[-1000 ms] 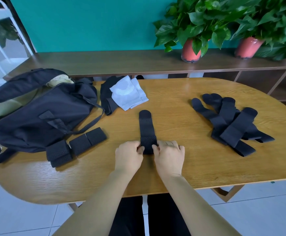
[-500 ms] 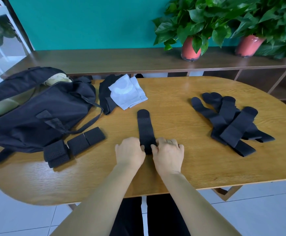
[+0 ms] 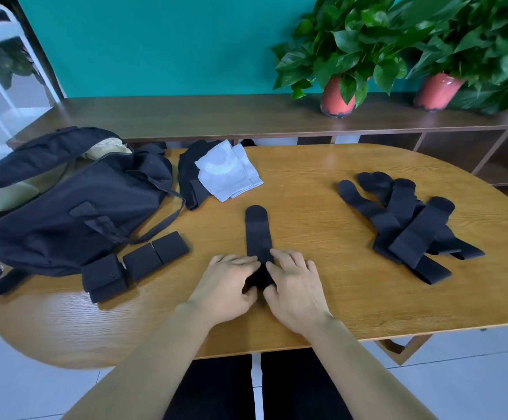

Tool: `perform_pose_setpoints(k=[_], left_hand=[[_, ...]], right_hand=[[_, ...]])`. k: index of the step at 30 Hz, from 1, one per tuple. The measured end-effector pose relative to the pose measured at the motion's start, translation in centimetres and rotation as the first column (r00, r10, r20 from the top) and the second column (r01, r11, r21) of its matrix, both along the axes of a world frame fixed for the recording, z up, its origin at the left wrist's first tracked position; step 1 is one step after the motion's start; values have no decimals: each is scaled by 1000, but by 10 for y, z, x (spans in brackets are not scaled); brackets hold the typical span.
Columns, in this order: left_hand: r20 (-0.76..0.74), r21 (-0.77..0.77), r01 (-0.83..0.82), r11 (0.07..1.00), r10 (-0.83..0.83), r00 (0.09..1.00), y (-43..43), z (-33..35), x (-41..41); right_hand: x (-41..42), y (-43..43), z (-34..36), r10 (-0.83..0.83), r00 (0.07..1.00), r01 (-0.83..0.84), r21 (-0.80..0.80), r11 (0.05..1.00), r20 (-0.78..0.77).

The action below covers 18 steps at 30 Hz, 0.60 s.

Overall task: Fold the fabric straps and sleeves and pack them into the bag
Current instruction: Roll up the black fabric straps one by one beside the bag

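Wooden table [image 3: 322, 225] before us holds one black bag [image 3: 74, 207] at the left, three folded straps [image 3: 142, 262] just beside it, and one white sleeve [image 3: 228, 174] behind. Our left hand [image 3: 228, 286] and right hand [image 3: 295, 286] both pinch the near end of one flat strap [image 3: 257, 231], mid-table; a loose pile [image 3: 407, 231] lies at the right.

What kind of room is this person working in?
Probably a home or office room: an oval wooden table, a low shelf unit carrying potted plants, and a teal wall behind.
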State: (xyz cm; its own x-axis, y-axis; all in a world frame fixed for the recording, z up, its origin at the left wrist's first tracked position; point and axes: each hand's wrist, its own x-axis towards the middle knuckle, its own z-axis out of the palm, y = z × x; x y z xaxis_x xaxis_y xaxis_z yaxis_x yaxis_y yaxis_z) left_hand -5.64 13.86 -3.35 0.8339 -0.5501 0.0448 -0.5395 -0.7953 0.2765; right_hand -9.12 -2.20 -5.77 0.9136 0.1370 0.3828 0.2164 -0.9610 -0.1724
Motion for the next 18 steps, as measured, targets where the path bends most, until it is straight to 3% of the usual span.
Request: perform_pose_setpoints(k=[3,6,9,12,15,18], left_hand=[[-2,-51,24,998,-24,1000,12,-3,-13],[-32,-151,-12,988,8,999,15,-1,-23],[-90,-285,-122,951,101,991,10,2,-25],[-71,-341,-267,901,259,963,1,-4,-19],[-45,-296,-392,871,397,917,-10,-5,-13],[-26,-237,-445,864,452,892,-17,-1,-10]], right_hand=[[-15,-7,3,112,992,-113,-4,994,-58],[-20,-9,-1,124,991,-117,141,983,-42],[-18,0,3,30,997,-2,357,934,-75],[-12,13,2,-172,979,204,475,856,-110],[-3,23,-4,-292,948,317,495,809,-129],[4,27,-5,-323,946,305,424,853,-30]])
